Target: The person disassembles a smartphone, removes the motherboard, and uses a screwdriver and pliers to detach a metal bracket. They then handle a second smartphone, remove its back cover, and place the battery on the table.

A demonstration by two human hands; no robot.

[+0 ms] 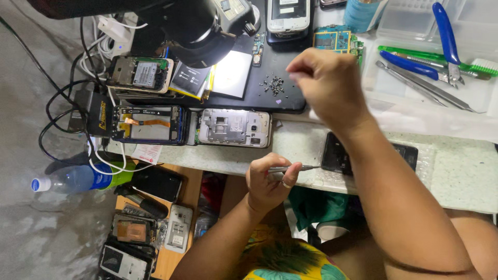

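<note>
In the head view, a thin metal screwdriver (293,168) is held in the left hand (267,181), which is closed around its handle at the near edge of the pale worktop (456,171). The tip is pointed to the right, just beside a dark phone (337,155) that is laid flat on the worktop. The right hand (324,85) is raised above the far part of the worktop; its fingers are curled in with the tips pinched together, and whether something is held between them cannot be told. A small heap of tiny screws (273,84) is seen on a black mat (270,101), just left of this hand. An opened silver phone frame (234,127) is placed further to the left.
</note>
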